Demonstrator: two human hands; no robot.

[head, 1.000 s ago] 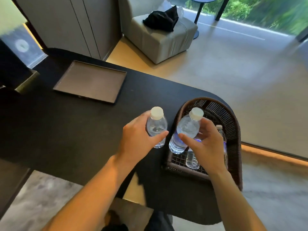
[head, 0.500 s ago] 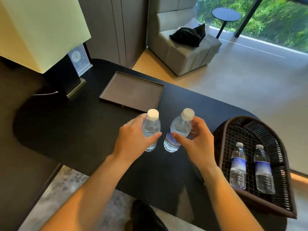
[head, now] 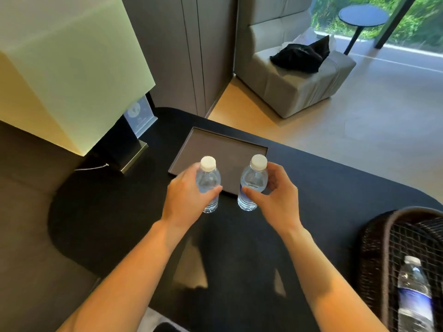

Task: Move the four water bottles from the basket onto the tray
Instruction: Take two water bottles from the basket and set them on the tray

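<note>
My left hand (head: 185, 197) grips a clear water bottle (head: 208, 179) with a white cap, held upright. Beside it my right hand (head: 278, 198) grips a second upright water bottle (head: 253, 180). Both bottles hang over the near edge of the flat brown tray (head: 215, 144), which lies empty on the black table. At the lower right stands the dark wicker basket (head: 374, 238), and one blue-labelled bottle (head: 413, 293) shows inside it; the frame edge cuts off the rest of the basket.
A lamp with a large pale shade (head: 67, 68) and a dark base (head: 124, 149) stands left of the tray, a small card (head: 139, 116) behind it. Beyond the table's rounded far edge are a grey armchair (head: 294, 80) and a round side table (head: 362, 15).
Both hands have carried their bottles left and away from the basket, toward the tray. The basket has slid to the lower right of the view.
</note>
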